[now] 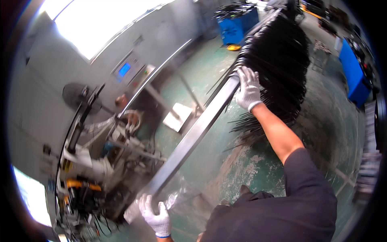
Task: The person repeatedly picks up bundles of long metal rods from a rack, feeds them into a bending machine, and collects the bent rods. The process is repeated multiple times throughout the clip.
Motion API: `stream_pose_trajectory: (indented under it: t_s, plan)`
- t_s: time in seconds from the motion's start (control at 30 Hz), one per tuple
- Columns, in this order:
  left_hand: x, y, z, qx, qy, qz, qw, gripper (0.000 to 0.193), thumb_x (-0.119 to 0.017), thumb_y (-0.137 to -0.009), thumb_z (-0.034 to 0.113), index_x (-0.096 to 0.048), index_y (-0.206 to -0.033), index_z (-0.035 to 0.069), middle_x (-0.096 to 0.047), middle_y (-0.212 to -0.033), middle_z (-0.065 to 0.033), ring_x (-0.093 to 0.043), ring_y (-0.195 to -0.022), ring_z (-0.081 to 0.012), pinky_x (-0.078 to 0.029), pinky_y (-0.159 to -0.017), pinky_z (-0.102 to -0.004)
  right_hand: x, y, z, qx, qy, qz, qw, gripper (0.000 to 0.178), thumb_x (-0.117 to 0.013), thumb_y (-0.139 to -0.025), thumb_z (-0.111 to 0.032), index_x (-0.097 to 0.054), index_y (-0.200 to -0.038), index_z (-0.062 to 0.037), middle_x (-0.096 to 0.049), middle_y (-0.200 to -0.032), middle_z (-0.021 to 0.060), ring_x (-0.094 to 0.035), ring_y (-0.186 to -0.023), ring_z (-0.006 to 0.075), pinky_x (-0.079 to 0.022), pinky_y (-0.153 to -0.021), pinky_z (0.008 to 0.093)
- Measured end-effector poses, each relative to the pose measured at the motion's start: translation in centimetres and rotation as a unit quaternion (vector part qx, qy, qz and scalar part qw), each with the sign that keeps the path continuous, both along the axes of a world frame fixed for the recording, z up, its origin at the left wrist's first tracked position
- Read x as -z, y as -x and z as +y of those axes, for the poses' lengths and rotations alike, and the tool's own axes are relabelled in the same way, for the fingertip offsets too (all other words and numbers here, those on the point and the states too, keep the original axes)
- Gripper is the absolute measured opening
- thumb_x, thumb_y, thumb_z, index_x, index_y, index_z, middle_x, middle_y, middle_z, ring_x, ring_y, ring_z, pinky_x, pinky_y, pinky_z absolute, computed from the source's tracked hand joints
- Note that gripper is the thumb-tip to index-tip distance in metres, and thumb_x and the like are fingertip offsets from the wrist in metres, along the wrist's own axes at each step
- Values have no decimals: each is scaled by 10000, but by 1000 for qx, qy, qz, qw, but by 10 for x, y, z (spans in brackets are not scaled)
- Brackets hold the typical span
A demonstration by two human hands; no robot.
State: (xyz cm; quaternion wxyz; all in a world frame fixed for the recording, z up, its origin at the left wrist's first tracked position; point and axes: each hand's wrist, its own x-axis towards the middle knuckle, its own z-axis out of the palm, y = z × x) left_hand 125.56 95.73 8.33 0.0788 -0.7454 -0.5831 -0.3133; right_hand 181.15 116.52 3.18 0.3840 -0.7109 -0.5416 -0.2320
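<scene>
A long grey metal beam (193, 133) runs diagonally from the lower left to the upper right in front of me. Many thin black rods (278, 64) hang in a dense row along its far part. My right hand (248, 89), in a white knit glove, lies with outstretched fingers against the near end of that row, beside the beam. At the beam's near end is my left hand (156, 215), gloved too, its fingers and thumb apart. Something pale, like clear plastic (132, 211), shows blurred next to its fingers; whether they touch it I cannot tell.
Machinery (88, 161) stands along the left, with a fan (76, 94) and a control box (128, 68) behind. A person's hand (132, 117) shows near it. A blue bin (238, 28) is at the back, a blue cabinet (350, 72) at the right. The green floor (254, 169) is worn.
</scene>
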Motion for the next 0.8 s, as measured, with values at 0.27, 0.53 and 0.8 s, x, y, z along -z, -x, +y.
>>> stream_pose_trajectory:
  t_s: [0.27, 0.53, 0.8]
  plan:
    - [106, 60, -151, 27, 195, -210, 958, 349, -778, -853, 79, -730, -1193, 17, -732, -1253, -186, -700, -1187, -344, -547, -1030, -401, -47, 332, -96, -450, 172, -150, 863, 660, -755, -747, -124, -603, -1385, -51, -644, -1267, 199, -588, -1265, 392, -341, -1224, 591]
    - [241, 261, -401, -320, 201, -487, 787, 275, -767, -909, 72, -741, -1174, 6, -767, -1172, -141, -730, -1091, -264, -558, -1002, -393, -22, 447, -130, -316, 4, -130, 940, 489, -782, -736, -274, -692, -1172, -70, -712, -1165, 193, -654, -1147, 418, -479, -1044, 500]
    - [334, 422, -606, -542, 203, -578, 575, 189, -742, -919, 84, -777, -1085, 1, -792, -1012, -113, -729, -947, -203, -567, -900, -341, 78, 453, -189, -24, 81, 93, 992, 457, -687, -992, -288, -674, -1358, -15, -719, -1327, 193, -686, -1168, 338, -544, -1002, 454]
